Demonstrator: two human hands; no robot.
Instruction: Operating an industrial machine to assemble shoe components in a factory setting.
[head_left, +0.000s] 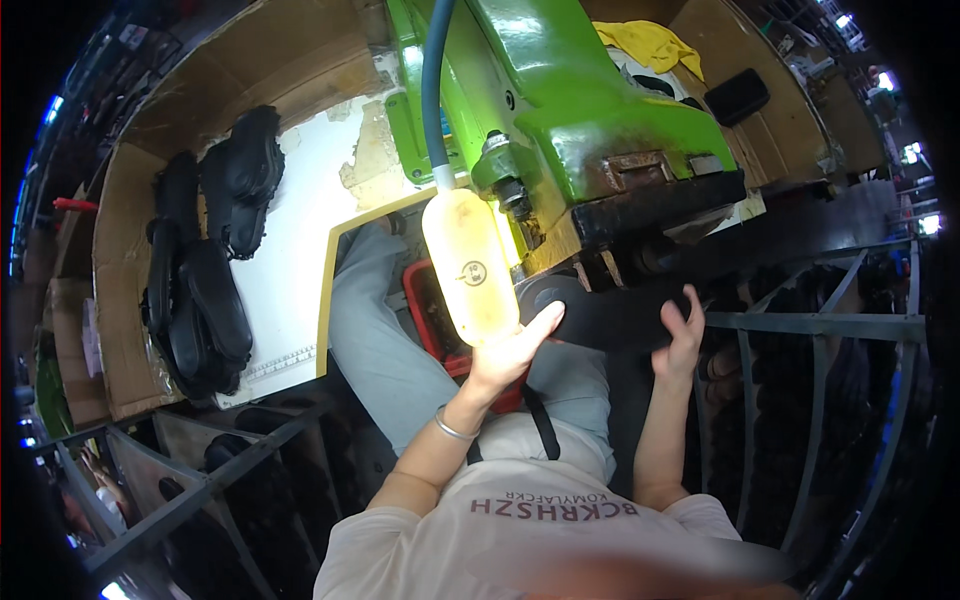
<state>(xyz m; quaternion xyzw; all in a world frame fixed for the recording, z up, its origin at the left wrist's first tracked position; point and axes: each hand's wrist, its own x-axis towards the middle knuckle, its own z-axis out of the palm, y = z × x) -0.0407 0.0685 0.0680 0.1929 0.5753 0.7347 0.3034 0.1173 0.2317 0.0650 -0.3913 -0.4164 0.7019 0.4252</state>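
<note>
A black shoe sole lies flat under the dark pressing head of a green machine. My left hand holds the sole's left end, thumb stretched along its edge, just below a glowing yellowish lamp on a grey-blue hose. My right hand grips the sole's right end with the fingers curled over it. A silver bangle sits on my left wrist.
A pile of black soles lies on a white bench top at the left, walled by cardboard. A red crate sits by my knees. Grey metal racks with dark soles stand at right and lower left. A yellow cloth lies behind the machine.
</note>
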